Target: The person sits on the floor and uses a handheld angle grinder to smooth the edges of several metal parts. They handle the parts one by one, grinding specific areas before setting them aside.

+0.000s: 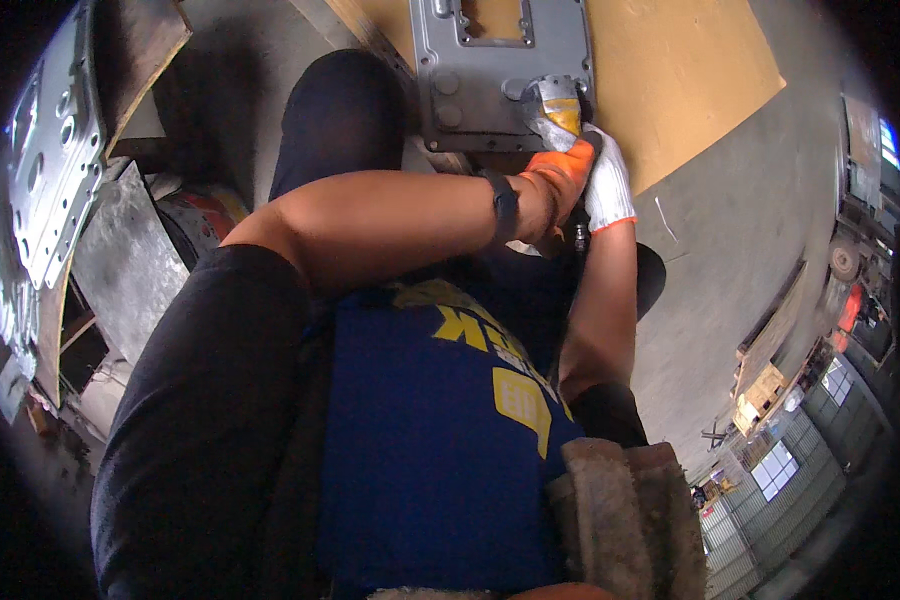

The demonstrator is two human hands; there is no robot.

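Observation:
A grey handheld grinder (560,108) with a yellow label rests its head on the lower right part of a flat grey metal cover (484,90). My left hand (556,182), in an orange-coated glove, is closed round the tool's body. Close against it, my right hand (609,184) wears a white knit glove with an orange cuff and also grips the tool, though its fingers are partly hidden. A metal hose fitting (581,238) shows below the gloves. The cover has a rectangular opening, round bosses and bolt holes along its rim. The tool's working face is hidden.
Under the cover lies a tan board (685,85) on the concrete floor (710,290). More perforated metal plates (55,150) stand at the left beside a grey slab (128,255). Wooden pieces (760,395) and machinery line the far right. My bent knees flank the work.

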